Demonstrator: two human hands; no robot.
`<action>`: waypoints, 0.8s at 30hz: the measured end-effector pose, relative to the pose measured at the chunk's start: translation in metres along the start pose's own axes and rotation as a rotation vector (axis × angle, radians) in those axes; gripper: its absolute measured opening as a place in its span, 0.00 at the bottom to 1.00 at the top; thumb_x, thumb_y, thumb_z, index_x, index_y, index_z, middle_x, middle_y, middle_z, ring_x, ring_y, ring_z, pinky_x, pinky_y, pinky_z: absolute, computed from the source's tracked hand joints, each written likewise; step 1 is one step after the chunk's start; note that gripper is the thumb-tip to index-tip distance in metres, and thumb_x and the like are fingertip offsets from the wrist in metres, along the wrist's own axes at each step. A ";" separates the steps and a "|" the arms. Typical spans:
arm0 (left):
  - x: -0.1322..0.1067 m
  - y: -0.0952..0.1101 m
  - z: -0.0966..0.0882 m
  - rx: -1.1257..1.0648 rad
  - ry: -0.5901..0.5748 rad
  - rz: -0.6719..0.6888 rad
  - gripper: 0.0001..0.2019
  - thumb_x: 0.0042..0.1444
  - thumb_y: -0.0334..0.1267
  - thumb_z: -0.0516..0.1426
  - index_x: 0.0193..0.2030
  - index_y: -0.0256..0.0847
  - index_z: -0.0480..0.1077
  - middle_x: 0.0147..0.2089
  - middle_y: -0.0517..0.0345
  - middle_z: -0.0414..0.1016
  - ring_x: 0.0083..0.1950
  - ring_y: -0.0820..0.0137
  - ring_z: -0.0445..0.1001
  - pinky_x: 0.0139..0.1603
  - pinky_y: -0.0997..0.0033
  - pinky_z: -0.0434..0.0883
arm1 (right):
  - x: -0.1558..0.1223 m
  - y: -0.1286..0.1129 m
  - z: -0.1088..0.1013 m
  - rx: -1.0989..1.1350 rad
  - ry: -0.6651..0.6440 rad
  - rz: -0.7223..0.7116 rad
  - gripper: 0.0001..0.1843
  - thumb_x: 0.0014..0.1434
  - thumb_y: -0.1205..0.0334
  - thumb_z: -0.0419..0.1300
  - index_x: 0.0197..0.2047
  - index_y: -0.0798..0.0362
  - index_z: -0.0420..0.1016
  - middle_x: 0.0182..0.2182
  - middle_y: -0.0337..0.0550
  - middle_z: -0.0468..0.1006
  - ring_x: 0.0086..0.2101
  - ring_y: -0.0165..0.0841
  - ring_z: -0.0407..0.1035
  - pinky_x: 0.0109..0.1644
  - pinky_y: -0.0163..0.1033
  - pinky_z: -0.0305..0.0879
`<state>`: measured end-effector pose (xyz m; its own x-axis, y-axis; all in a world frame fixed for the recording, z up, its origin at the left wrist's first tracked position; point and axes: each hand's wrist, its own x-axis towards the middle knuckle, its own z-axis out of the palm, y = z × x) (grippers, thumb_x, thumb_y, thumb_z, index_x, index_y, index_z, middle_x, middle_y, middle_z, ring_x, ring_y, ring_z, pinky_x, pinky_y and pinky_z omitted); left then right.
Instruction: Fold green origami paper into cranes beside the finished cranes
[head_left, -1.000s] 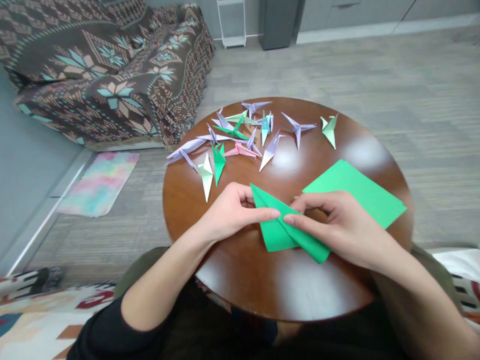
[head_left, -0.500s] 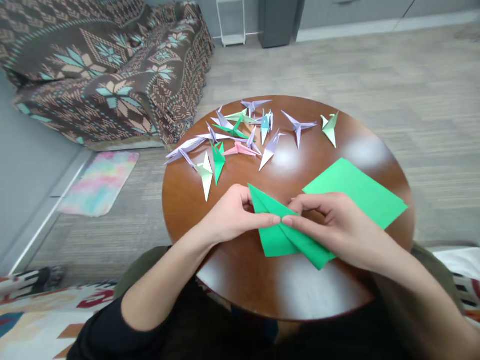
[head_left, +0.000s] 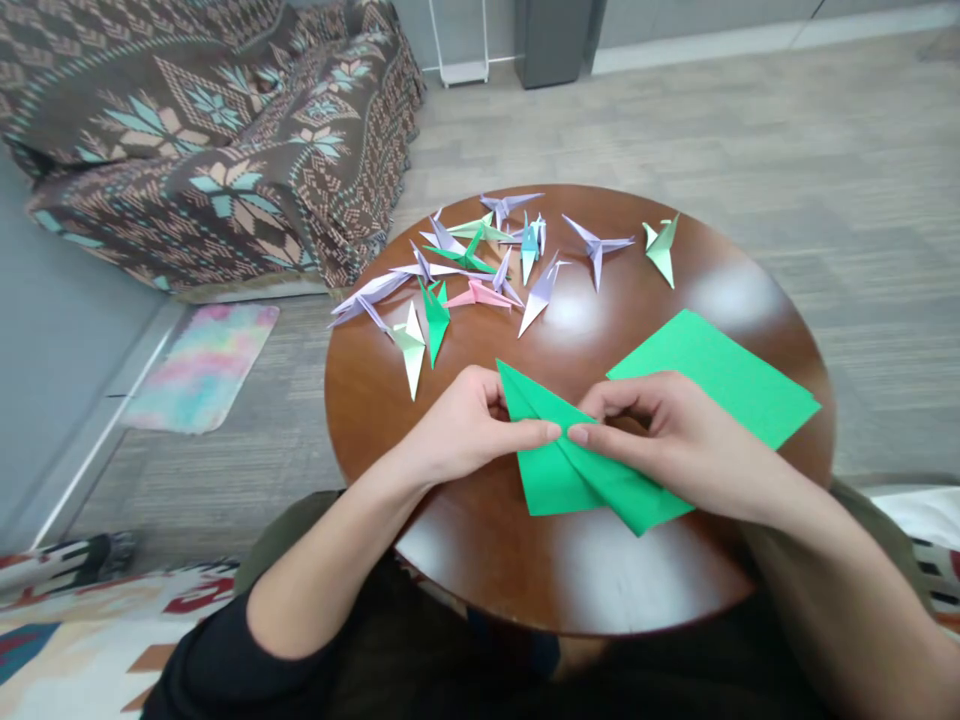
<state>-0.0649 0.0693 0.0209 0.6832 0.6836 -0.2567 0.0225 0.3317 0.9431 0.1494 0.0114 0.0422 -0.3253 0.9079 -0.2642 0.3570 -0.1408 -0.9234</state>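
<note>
A partly folded sheet of green origami paper (head_left: 566, 480) is held between my two hands above the near part of the round table. My left hand (head_left: 480, 425) pinches it from the left, thumb on top and fingers behind. From the right, my right hand (head_left: 667, 435) grips it with the thumb pressed on its face, the thumb tips almost meeting at the middle crease. One corner points up and left, and a folded flap spreads toward the lower right. Behind my right hand lies flat green paper (head_left: 720, 375), its near part covered by the hand.
Several folded paper cranes in purple, green, white and pink, such as a pink crane (head_left: 480, 294), cluster at the table's far left. A pale green crane (head_left: 661, 250) stands at the far right. The brown table (head_left: 525, 590) has a curved edge; a covered sofa (head_left: 225, 180) is beyond.
The lower right flap of the green paper has opened out a little wider, and my right thumb has shifted slightly away from the left one. Both hands keep their hold.
</note>
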 end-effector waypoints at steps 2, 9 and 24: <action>-0.001 0.002 -0.001 0.057 -0.012 -0.010 0.08 0.45 0.37 0.71 0.30 0.36 0.81 0.31 0.58 0.82 0.32 0.69 0.77 0.37 0.71 0.75 | 0.000 0.001 0.000 0.007 -0.017 0.007 0.14 0.63 0.51 0.67 0.31 0.53 0.77 0.23 0.34 0.69 0.25 0.28 0.60 0.27 0.34 0.55; -0.001 0.008 -0.001 0.193 -0.049 -0.008 0.05 0.46 0.34 0.65 0.25 0.35 0.74 0.25 0.62 0.72 0.27 0.75 0.66 0.29 0.76 0.65 | -0.001 0.000 0.004 -0.008 -0.032 0.020 0.15 0.64 0.51 0.66 0.31 0.53 0.76 0.22 0.34 0.67 0.25 0.28 0.58 0.26 0.35 0.53; 0.000 0.013 -0.010 0.251 0.053 -0.044 0.05 0.43 0.35 0.66 0.25 0.35 0.77 0.21 0.59 0.75 0.22 0.75 0.67 0.25 0.76 0.61 | -0.009 0.000 -0.001 -0.145 -0.143 0.024 0.15 0.66 0.54 0.60 0.28 0.51 0.69 0.22 0.33 0.62 0.24 0.28 0.57 0.26 0.35 0.52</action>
<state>-0.0719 0.0803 0.0307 0.6383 0.7077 -0.3030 0.2365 0.1944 0.9520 0.1536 0.0038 0.0448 -0.4329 0.8381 -0.3319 0.4848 -0.0939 -0.8696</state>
